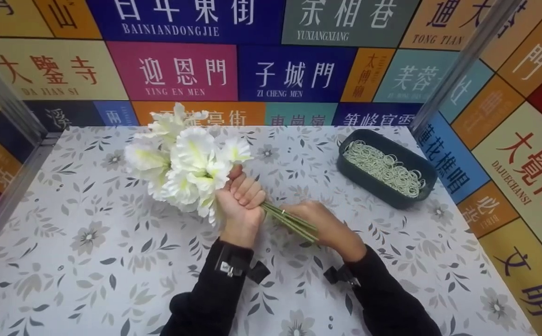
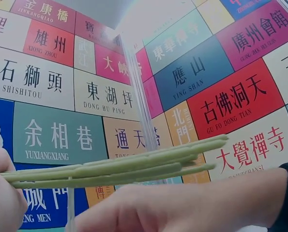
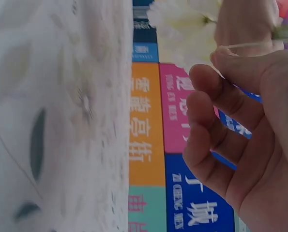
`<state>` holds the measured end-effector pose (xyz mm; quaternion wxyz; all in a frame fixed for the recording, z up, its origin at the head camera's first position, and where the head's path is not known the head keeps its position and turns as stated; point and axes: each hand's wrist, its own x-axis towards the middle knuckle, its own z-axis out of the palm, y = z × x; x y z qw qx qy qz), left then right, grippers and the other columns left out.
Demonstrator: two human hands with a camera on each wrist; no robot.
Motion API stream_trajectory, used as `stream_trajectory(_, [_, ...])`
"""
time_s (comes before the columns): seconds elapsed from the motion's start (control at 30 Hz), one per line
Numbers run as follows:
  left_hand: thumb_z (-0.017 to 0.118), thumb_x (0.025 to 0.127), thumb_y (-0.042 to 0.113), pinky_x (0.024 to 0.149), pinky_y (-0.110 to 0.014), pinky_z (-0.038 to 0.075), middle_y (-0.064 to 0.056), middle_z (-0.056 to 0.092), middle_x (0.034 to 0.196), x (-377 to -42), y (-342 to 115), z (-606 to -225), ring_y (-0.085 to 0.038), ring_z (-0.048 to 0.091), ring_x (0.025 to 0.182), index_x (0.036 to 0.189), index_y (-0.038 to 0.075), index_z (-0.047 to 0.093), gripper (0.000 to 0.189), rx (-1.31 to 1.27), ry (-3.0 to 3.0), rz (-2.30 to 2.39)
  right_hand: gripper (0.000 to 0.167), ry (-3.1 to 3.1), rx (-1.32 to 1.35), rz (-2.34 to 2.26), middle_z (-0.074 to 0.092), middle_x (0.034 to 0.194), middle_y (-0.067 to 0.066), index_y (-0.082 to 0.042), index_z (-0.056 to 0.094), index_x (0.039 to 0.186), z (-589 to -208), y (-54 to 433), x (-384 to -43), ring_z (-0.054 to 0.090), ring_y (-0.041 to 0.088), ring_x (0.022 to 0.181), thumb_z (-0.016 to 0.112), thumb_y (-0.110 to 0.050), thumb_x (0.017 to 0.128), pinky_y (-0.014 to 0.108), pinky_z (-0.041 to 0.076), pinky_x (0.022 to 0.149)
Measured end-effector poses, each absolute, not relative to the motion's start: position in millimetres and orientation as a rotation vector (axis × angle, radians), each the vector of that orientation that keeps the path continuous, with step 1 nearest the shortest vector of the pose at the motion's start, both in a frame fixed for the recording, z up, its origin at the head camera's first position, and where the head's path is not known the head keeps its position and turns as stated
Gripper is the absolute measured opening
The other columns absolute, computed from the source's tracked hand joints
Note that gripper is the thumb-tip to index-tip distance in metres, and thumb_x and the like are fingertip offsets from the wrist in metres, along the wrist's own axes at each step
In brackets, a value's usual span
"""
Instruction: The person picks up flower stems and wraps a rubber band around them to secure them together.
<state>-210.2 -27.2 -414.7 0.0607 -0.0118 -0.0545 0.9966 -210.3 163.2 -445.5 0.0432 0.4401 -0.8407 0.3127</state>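
1. Left of centre in my head view, the white flowers [image 1: 196,163] hang out over the patterned table [image 1: 126,261], blooms toward the upper left.
2. Mid-frame, the left hand [image 1: 242,205] is wrapped firmly round the bunch just below the blooms.
3. Right of that, the green stems [image 1: 294,223] poke out toward the lower right, bare-ended.
4. A pale band [image 2: 71,205] runs taut from the stems; I can't tell how many turns it makes.
5. Beside them, the right hand [image 1: 327,221] pinches that band between thumb and forefinger. I judge this the binding step; next calls for looping it over the stem ends without slipping.
6. Upper right, a dark container [image 1: 366,181] holds loose spare bands [image 1: 383,168].
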Motion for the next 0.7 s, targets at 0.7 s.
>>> stream_trajectory(0.7, [0.03,0.104,0.021,0.035,-0.019,0.009,0.006,0.026,0.041,-216,-54,-422,-0.005,0.01,0.039,0.054,0.019,0.026,0.05,0.203,-0.412,3.166,0.008,-2.61,1.334,0.748,0.068,0.077,-0.005,-0.015,0.069,0.095,-428,120,-153,0.062,0.009,0.066,0.065,-0.02,0.099,0.028,0.054,0.063])
